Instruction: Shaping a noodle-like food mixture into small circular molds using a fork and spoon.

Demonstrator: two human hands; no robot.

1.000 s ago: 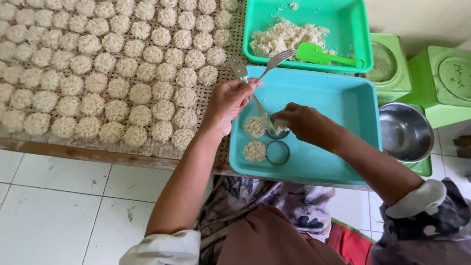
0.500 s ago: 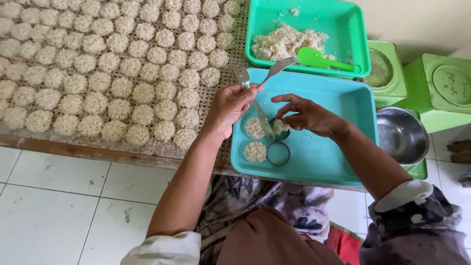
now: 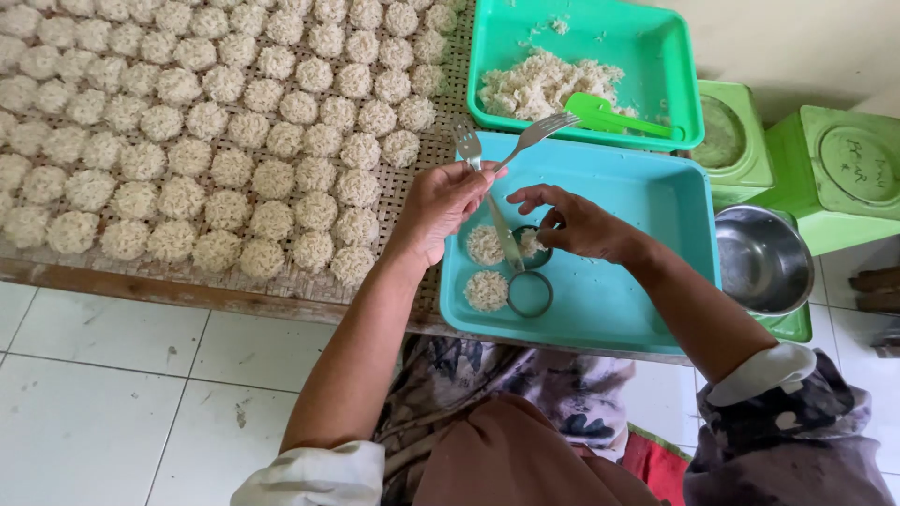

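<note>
My left hand (image 3: 439, 214) is shut on two metal forks (image 3: 487, 178), their tines pointing up and away, one handle slanting down over the blue tray (image 3: 647, 309). My right hand (image 3: 583, 223) hovers with fingers spread over a metal ring filled with rice (image 3: 532, 245), fingertips at its rim. Two pressed rice discs (image 3: 485, 270) lie beside it, and an empty metal ring (image 3: 530, 293) lies just in front.
A woven mat (image 3: 427, 150) to the left carries several rows of rice discs (image 3: 187, 141). Behind the blue tray, a green tray (image 3: 680, 47) holds loose rice (image 3: 544, 82) and a green spatula (image 3: 614, 116). To the right are a steel bowl (image 3: 761, 260) and two green tins (image 3: 844, 173).
My right hand has loosened from pressing into the ring and its fingers have spread. My left hand has kept the forks, shifting slightly up and left.
</note>
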